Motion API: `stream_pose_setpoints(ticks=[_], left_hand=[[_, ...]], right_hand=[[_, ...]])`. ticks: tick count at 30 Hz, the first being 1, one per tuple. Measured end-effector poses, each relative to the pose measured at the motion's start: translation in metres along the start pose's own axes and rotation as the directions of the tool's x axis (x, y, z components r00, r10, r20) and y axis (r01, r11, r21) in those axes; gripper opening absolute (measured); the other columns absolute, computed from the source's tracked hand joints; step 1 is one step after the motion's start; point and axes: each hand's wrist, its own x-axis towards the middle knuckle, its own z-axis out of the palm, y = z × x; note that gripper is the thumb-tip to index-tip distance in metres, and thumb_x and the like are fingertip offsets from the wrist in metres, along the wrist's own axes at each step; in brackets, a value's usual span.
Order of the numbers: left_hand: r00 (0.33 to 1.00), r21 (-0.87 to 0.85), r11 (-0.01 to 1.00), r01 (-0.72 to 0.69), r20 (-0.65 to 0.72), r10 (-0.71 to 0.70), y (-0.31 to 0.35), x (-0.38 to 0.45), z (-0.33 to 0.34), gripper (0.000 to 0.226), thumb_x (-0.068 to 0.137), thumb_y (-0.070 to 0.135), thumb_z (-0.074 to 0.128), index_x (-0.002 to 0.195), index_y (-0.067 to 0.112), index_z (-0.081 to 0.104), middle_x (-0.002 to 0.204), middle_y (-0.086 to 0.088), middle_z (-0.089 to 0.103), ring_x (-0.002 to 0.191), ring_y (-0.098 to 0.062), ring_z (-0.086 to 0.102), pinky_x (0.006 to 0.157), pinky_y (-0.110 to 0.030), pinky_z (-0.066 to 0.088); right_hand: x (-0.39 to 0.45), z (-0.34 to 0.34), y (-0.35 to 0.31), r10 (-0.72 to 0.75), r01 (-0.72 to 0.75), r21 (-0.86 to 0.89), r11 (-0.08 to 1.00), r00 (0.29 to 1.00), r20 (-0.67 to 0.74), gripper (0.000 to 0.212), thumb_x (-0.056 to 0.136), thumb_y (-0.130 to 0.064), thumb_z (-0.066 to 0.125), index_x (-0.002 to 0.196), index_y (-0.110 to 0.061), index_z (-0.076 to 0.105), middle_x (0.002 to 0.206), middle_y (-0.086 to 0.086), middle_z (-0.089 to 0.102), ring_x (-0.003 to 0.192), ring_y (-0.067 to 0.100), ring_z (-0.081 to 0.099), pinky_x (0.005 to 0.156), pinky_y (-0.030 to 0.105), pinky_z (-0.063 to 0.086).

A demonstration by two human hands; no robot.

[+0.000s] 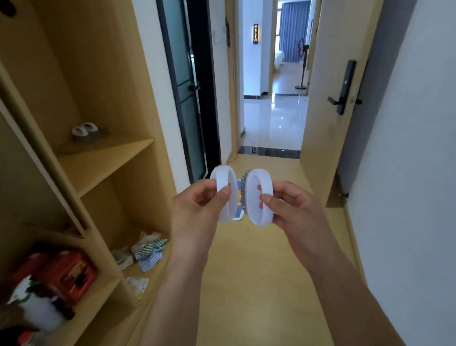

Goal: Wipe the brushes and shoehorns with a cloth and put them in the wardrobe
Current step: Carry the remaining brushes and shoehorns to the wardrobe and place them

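I hold two white oval plastic pieces up in front of me, side by side. My left hand pinches the left oval ring, a hollow white cover. My right hand pinches the white oval brush, whose grey bristles point left toward the ring. A small gap separates the two pieces. Behind them, on the floor, a bit of blue and white cloth shows. The open wooden wardrobe stands to my left with shelves.
One wardrobe shelf holds a small white pair of items. A lower shelf carries striped cloths; bottles and a red box fill the left compartment. An open door is on the right, with a hallway ahead.
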Motion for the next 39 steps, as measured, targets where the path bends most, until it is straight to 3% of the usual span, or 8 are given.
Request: stream_pose_setpoints(ticks=[3,5,14,18,22,26,35,39], left_hand=[[0.997,0.027,0.999,0.020,-0.078,-0.018,-0.006,0.060,0.020,0.007,0.088,0.024,0.071,0.093,0.026,0.075,0.085,0.009,0.073,0.084,-0.014,0.066,0.074,-0.039,0.056],[0.993,0.053,0.998,0.017,-0.121,-0.011,-0.007,0.099,0.033,0.010,0.087,0.027,0.072,0.097,0.026,0.074,0.089,0.007,0.072,0.088,-0.018,0.066,0.068,-0.033,0.054],[0.954,0.135,0.987,0.085,-0.297,-0.042,-0.037,0.218,0.041,0.014,0.089,0.029,0.069,0.102,0.024,0.073,0.093,0.007,0.072,0.091,-0.016,0.066,0.079,-0.031,0.057],[0.932,0.135,0.984,0.121,-0.356,-0.066,-0.061,0.272,0.035,0.014,0.088,0.030,0.070,0.101,0.025,0.073,0.093,0.007,0.072,0.091,-0.017,0.066,0.082,-0.033,0.057],[0.903,0.111,0.979,0.170,-0.416,-0.110,-0.089,0.335,0.016,0.015,0.087,0.032,0.071,0.101,0.027,0.072,0.095,0.008,0.071,0.094,-0.017,0.066,0.088,-0.041,0.058],[0.879,0.064,0.979,0.195,-0.455,-0.145,-0.115,0.405,-0.007,0.017,0.086,0.033,0.072,0.102,0.027,0.072,0.099,0.005,0.071,0.095,-0.019,0.065,0.090,-0.047,0.056],[0.803,0.011,0.977,0.215,-0.572,-0.170,-0.148,0.548,-0.086,0.013,0.085,0.032,0.074,0.097,0.032,0.071,0.098,0.012,0.070,0.096,-0.014,0.065,0.084,-0.039,0.059],[0.754,0.016,0.972,0.234,-0.634,-0.171,-0.158,0.582,-0.120,0.013,0.085,0.033,0.074,0.097,0.034,0.069,0.100,0.014,0.068,0.096,-0.012,0.063,0.079,-0.031,0.059]], right_hand=[[0.076,0.001,0.009,0.004,-0.004,0.006,1.000,0.998,0.069,0.019,0.090,-0.004,0.068,0.106,-0.011,0.075,0.104,0.008,0.074,0.090,0.019,0.070,0.079,0.037,0.059],[0.125,0.005,0.012,0.007,-0.008,0.010,1.000,0.992,0.123,0.020,0.090,-0.006,0.069,0.106,-0.015,0.075,0.101,0.004,0.075,0.090,0.016,0.071,0.079,0.036,0.060],[0.270,0.042,0.051,0.063,-0.072,0.017,0.997,0.951,0.302,0.021,0.089,-0.007,0.070,0.104,-0.020,0.075,0.095,-0.004,0.076,0.089,0.013,0.071,0.077,0.037,0.057],[0.329,0.073,0.078,0.086,-0.104,0.035,0.994,0.937,0.339,0.023,0.086,-0.002,0.071,0.100,-0.020,0.075,0.094,-0.002,0.076,0.090,0.018,0.071,0.087,0.054,0.057],[0.390,0.115,0.105,0.091,-0.114,0.040,0.993,0.924,0.370,0.026,0.086,0.003,0.070,0.100,-0.019,0.075,0.091,-0.003,0.076,0.085,0.014,0.071,0.087,0.056,0.055],[0.453,0.155,0.122,0.114,-0.120,-0.009,0.993,0.912,0.395,0.031,0.084,0.005,0.070,0.096,-0.024,0.076,0.096,0.003,0.076,0.092,0.024,0.070,0.091,0.057,0.055],[0.582,0.272,0.158,0.128,-0.133,-0.021,0.991,0.881,0.455,0.032,0.082,0.002,0.074,0.109,-0.015,0.075,0.104,0.008,0.074,0.101,0.031,0.068,0.088,0.045,0.056],[0.615,0.322,0.177,0.153,-0.160,-0.030,0.987,0.854,0.497,0.035,0.080,-0.005,0.078,0.112,-0.018,0.075,0.104,0.001,0.073,0.097,0.022,0.068,0.084,0.039,0.059]])
